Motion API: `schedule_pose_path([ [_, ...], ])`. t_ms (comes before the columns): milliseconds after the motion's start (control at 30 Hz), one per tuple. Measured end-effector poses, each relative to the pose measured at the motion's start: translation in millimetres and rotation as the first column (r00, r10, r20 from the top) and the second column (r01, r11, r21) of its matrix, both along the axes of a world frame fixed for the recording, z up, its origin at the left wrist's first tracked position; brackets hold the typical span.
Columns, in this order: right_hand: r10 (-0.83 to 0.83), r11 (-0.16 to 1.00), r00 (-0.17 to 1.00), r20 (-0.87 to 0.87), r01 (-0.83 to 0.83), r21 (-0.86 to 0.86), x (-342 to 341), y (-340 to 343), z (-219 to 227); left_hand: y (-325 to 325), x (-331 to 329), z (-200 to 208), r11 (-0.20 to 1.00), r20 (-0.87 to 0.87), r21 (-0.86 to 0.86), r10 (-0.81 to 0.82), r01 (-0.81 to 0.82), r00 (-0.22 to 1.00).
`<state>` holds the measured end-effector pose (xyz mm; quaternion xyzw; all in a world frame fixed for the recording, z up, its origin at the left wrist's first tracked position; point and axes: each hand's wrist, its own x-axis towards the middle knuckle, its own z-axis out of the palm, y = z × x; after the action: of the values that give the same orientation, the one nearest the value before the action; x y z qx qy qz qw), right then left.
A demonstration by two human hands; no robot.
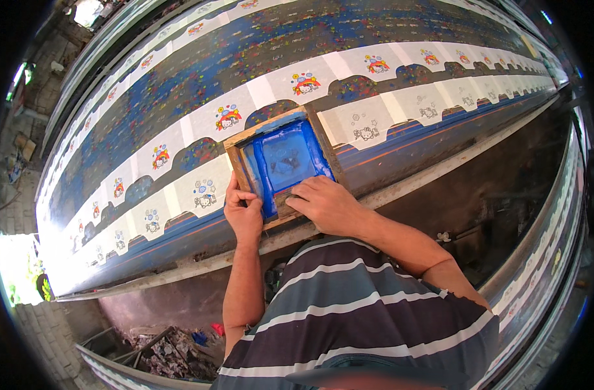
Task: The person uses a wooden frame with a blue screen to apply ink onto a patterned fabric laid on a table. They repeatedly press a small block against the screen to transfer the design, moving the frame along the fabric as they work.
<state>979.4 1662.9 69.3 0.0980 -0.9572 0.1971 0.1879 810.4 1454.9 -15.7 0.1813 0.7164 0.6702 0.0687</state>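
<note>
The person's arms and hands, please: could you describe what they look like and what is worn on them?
Both forearms are bare, and so are the left hand and the right hand: no gloves, watch or rings show. The short sleeves belong to a shirt striped in dark navy, grey-blue and thin white bands.

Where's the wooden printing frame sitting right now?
In the head view, the wooden frame lies flat on the near edge of the long printed cloth, centre of picture. The left hand and right hand grip its near side.
</note>
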Motion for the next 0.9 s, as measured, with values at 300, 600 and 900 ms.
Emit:
schedule_pose_path([
  [300, -0.006, 0.999, 0.996, 0.089, 0.009, -0.036, -1.0, 9.2, 12.8, 2.1, 0.5, -2.0, 1.000, -0.045, -0.005, -0.001, 0.001, 0.999],
  [600, -0.059, 0.998, 0.995, 0.084, 0.061, -0.019, 17.3, -3.8, 10.1, 5.0, 3.5, 5.3, 0.997, -0.102, -0.068, 0.016, -0.023, 0.995],
  [900, -0.068, 0.995, 0.994, -0.081, 0.073, 0.064, -31.7, 15.9, -16.5, 3.6, -0.7, -15.2, 0.989, -0.343, -0.106, 0.059, -0.101, 0.938],
])
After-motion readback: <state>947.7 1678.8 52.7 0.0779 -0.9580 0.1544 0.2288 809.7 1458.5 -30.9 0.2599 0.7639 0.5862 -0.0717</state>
